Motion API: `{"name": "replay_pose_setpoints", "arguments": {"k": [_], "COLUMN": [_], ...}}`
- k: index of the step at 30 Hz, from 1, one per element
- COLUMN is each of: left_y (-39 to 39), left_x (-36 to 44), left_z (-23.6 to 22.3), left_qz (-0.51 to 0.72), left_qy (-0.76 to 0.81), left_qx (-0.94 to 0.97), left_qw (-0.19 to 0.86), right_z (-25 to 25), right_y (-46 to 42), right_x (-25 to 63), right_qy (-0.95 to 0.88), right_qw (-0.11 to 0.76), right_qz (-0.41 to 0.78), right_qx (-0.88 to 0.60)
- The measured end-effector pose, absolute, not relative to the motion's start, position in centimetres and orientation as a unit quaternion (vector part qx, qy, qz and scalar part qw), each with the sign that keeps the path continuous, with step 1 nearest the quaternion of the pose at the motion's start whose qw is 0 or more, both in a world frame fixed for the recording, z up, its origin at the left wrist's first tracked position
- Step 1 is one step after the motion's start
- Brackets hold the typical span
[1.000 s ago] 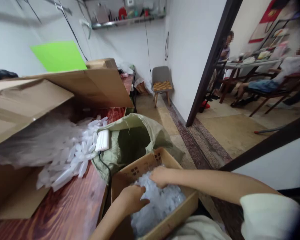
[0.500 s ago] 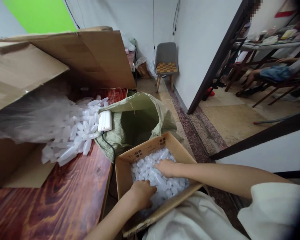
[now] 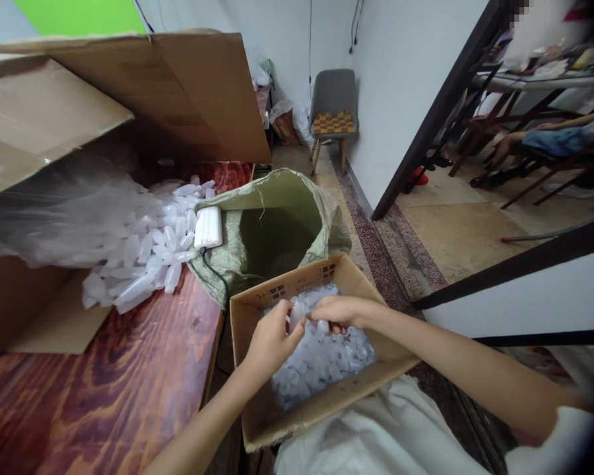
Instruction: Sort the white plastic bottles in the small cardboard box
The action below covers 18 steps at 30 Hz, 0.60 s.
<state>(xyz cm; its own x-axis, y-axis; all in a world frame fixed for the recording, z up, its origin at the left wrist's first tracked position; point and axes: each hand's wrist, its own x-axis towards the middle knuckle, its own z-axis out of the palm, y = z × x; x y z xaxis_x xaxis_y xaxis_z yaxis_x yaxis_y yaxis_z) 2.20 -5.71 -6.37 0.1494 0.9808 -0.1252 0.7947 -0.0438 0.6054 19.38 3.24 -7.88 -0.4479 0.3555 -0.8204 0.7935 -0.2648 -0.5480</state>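
Half a second earlier, the left hand (image 3: pixel 271 335) sat lower and farther off; now its fingertips nearly met those of the right hand (image 3: pixel 344 310) above the translucent pieces (image 3: pixel 317 366) in the small carton (image 3: pixel 246 338). Neither hand's grip could be made out.

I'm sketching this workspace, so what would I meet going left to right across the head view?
Pile of white plastic pieces → white device with a cable → left hand → right hand → small red object → seated person's blue shorts.
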Motion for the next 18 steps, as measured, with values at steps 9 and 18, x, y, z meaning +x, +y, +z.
{"name": "replay_pose_setpoints", "arguments": {"k": [9,18], "left_y": [-5.0,-6.4], "left_x": [2.0,5.2], "left_z": [-6.5,-7.8], "left_qz": [0.223,-0.026], "left_qy": [0.624,0.527], "left_qx": [0.700,0.827], "left_qw": [0.266,0.192], "right_z": [-5.4,-5.8], "right_y": [5.5,6.0], "right_x": [20.2,19.9], "right_qy": [0.352,0.275], "right_qw": [-0.104,-0.192], "right_qz": [-0.834,-0.855], "right_qx": [0.412,0.395]}}
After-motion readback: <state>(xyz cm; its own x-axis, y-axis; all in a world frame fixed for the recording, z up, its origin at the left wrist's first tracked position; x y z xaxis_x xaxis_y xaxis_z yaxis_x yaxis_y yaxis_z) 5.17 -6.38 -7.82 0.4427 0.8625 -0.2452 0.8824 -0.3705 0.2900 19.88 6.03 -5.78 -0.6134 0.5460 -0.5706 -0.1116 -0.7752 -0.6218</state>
